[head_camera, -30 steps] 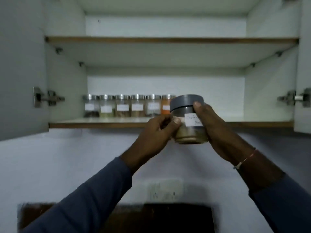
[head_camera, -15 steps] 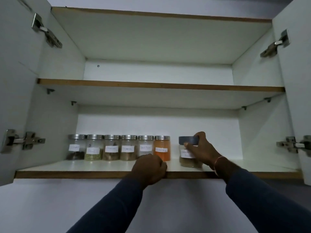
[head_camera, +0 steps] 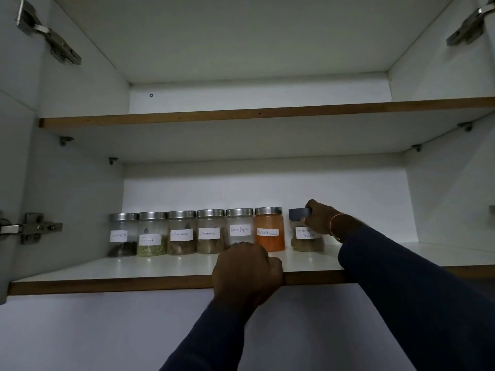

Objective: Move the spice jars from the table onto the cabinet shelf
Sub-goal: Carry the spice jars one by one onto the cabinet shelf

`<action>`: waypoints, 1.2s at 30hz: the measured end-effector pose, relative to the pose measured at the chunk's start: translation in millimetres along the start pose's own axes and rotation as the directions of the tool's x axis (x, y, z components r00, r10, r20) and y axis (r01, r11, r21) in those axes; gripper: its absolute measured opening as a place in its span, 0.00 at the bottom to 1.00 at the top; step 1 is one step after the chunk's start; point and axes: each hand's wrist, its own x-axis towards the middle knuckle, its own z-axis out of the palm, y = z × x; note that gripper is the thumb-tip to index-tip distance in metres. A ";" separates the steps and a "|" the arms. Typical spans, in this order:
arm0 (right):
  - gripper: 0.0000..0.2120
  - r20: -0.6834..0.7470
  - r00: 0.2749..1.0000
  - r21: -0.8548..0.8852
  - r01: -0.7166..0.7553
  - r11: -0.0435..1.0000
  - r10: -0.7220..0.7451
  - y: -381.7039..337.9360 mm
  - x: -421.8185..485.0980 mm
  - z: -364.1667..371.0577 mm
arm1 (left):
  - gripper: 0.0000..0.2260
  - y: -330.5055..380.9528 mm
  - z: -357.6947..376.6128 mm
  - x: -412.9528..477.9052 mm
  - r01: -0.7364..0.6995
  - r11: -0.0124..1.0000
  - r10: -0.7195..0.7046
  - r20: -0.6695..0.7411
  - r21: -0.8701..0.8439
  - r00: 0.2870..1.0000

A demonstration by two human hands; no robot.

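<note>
- On the lower shelf [head_camera: 160, 266], at the right end of a far-side row, the coriander powder jar [head_camera: 301, 243] is standing upright, just beside the red chilli powder jar [head_camera: 269, 232], with a narrow gap showing between them.
- The right hand [head_camera: 320, 218] is gripping it, fingers wrapping the grey lid and upper side.
- The left hand [head_camera: 247, 269] is clutching the shelf's near edge, fingers curling over the lip.
- Five more labelled jars [head_camera: 210, 232] are lining up to the left, their steel lids close together.
- Likely risk: fingers dragging on the lid at release could be tipping the jar or knocking it left into the chilli jar; a withdrawing sleeve could be catching it too.
</note>
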 end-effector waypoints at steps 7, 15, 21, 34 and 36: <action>0.15 0.007 0.999 -0.071 0.048 0.996 -0.047 3.1 14.1 7.3 | 0.21 0.0 4.4 -0.9 0.016 1.000 -0.015 -0.071 0.015 0.997; 0.25 0.092 0.995 -0.087 0.054 0.995 -0.046 2.1 23.1 6.0 | 0.26 -1.0 5.5 -2.8 0.002 1.000 -0.005 -0.094 -0.029 0.996; 0.31 -0.126 0.960 -0.271 0.211 0.939 -0.252 -34.7 32.0 2.0 | 0.20 -0.8 6.7 -1.7 0.014 0.998 -0.020 -0.089 -0.066 0.996; 0.18 0.028 0.953 -0.305 0.296 0.905 -0.303 -60.9 47.2 30.8 | 0.19 -1.8 3.8 -2.8 0.002 0.996 -0.008 -0.076 -0.084 0.997; 0.18 0.028 0.951 -0.300 0.301 0.905 -0.307 -59.1 47.6 31.6 | 0.19 -1.7 4.1 -2.8 -0.003 0.996 -0.004 -0.076 -0.090 0.997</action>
